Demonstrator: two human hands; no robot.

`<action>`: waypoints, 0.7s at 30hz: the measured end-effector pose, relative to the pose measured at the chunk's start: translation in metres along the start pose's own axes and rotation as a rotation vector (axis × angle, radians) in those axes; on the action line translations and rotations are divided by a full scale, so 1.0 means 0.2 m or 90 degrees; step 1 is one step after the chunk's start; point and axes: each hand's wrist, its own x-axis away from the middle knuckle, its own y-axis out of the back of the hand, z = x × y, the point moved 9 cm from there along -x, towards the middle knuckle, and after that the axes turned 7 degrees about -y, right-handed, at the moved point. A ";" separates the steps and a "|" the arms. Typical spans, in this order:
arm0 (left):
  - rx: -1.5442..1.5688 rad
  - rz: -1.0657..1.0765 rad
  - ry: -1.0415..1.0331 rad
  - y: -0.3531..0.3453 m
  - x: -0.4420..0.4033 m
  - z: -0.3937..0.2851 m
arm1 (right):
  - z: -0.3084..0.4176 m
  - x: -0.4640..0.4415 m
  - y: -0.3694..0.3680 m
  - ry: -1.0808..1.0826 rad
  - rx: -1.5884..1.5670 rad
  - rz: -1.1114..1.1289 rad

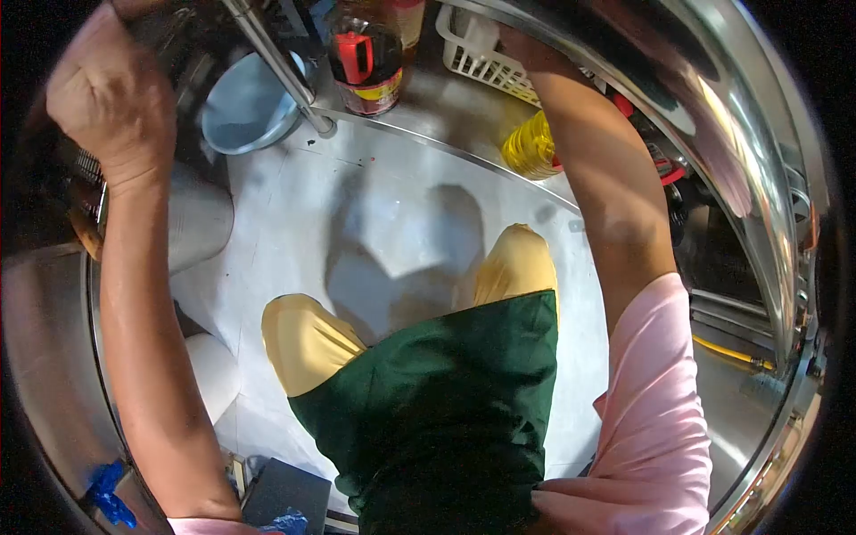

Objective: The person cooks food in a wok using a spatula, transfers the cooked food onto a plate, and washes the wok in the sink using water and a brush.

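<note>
Containing something pale (482, 34): white basket (489, 71)

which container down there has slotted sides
The white basket beside your right forearm; the blue bowl and dark bottle have solid walls.

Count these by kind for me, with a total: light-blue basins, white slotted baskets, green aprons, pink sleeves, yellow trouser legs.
Light-blue basin: 1
White slotted basket: 1
Green apron: 1
Pink sleeves: 2, the left just showing at the bottom edge
Yellow trouser legs: 2
Total: 7
</note>
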 end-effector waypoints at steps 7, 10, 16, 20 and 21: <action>-0.005 -0.177 0.200 0.02 -0.03 -0.12 | -0.13 0.10 0.23 -0.046 -0.295 -0.025; -0.060 -0.164 0.189 0.05 -0.04 -0.13 | -0.14 0.19 0.32 -0.062 -0.461 -0.022; 0.076 -0.224 0.232 -0.01 -0.09 -0.20 | -0.15 0.42 0.45 -0.101 -0.854 -0.005; 0.003 -0.205 0.242 0.03 -0.12 -0.31 | -0.19 0.67 0.46 -0.231 -1.001 -0.007; -0.013 -0.193 0.226 0.05 -0.14 -0.34 | -0.21 0.77 0.47 -0.307 -0.979 -0.013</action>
